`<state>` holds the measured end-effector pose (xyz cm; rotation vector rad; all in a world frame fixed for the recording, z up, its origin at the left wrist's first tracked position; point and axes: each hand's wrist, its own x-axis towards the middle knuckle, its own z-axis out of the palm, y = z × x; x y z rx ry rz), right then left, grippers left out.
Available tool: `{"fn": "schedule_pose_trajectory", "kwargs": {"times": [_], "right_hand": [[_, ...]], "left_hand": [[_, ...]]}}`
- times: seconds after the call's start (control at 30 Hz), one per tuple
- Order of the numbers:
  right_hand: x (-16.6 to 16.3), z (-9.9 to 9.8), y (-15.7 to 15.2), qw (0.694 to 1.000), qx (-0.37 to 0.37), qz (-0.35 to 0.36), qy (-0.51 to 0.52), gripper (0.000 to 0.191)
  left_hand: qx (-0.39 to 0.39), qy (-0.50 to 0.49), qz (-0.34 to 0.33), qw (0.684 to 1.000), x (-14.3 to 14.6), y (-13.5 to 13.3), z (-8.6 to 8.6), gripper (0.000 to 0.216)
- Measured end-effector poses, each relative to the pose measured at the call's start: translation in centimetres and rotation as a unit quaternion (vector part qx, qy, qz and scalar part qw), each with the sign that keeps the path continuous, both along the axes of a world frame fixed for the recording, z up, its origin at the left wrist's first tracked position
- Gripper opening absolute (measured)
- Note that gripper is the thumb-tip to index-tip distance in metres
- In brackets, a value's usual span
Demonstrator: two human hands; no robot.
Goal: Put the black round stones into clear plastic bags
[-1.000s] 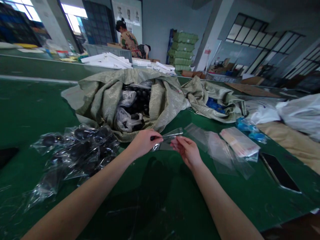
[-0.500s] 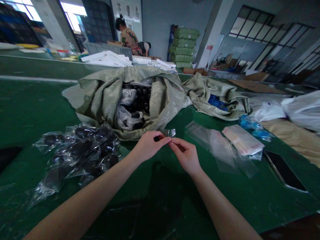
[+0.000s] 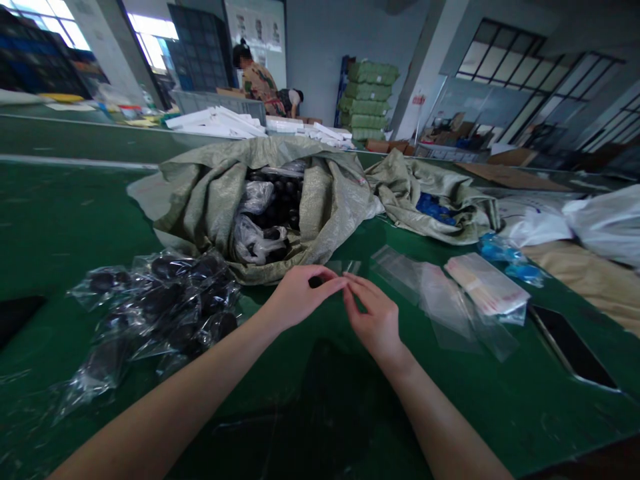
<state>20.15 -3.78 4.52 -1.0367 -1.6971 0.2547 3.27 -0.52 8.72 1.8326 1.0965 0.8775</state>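
My left hand (image 3: 303, 293) and my right hand (image 3: 373, 310) meet fingertip to fingertip above the green table. Both pinch a small clear plastic bag (image 3: 352, 267), whose shiny part shows just beyond the fingers. A dark patch shows within the curl of my left hand; I cannot tell whether it is an object or shadow. Left of my hands lies a pile of black rounded items in clear bags (image 3: 163, 297). Behind them a large woven sack (image 3: 333, 200) lies with its mouth gaping, and dark rounded pieces (image 3: 280, 200) fill it.
Loose clear bags (image 3: 443, 293) and a stack of bags (image 3: 485, 283) lie at right, beside a phone (image 3: 573, 347). A second woven sack (image 3: 400, 193) holds blue items (image 3: 434, 208). White strips (image 3: 217, 123) are heaped at the back, where two people work.
My hands remain joined at the fingertips, with my right fingers slightly more arched. The bag's shiny part beyond them has shifted a little to the right.
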Motion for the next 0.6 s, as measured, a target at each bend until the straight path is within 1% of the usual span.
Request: {"fn": "schedule_pose_trajectory", "kwargs": {"times": [0.03,0.1,0.2,0.3,0.4,0.5,0.6], "right_hand": [[0.01,-0.03,-0.12,0.999,0.016,0.004,-0.029,0.027],[0.00,0.03,-0.43,0.996,0.024,0.031,-0.074,0.035],[-0.17,0.34,-0.83,0.994,0.019,0.053,-0.088,0.037],[-0.50,0.47,-0.80,0.999,0.018,0.005,-0.048,0.029],[-0.75,0.29,-0.42,0.998,-0.003,-0.053,-0.018,0.022],[-0.80,0.23,-0.18,0.997,-0.019,-0.073,-0.016,0.012],[-0.75,0.48,-0.26,0.998,-0.007,-0.068,-0.014,0.011]], "left_hand": [[-0.007,-0.012,0.000,1.000,0.10,-0.17,0.09,0.029],[-0.009,-0.027,0.014,0.999,0.25,-0.39,0.15,0.028],[-0.015,-0.022,0.049,0.998,0.27,-0.39,-0.02,0.025],[-0.033,-0.017,0.053,0.998,0.21,-0.31,-0.16,0.030],[-0.026,-0.012,0.045,0.999,0.27,-0.49,0.09,0.034],[-0.021,-0.001,0.052,0.998,0.39,-0.78,0.50,0.035],[-0.030,0.003,0.056,0.998,0.45,-0.93,0.57,0.034]]}}
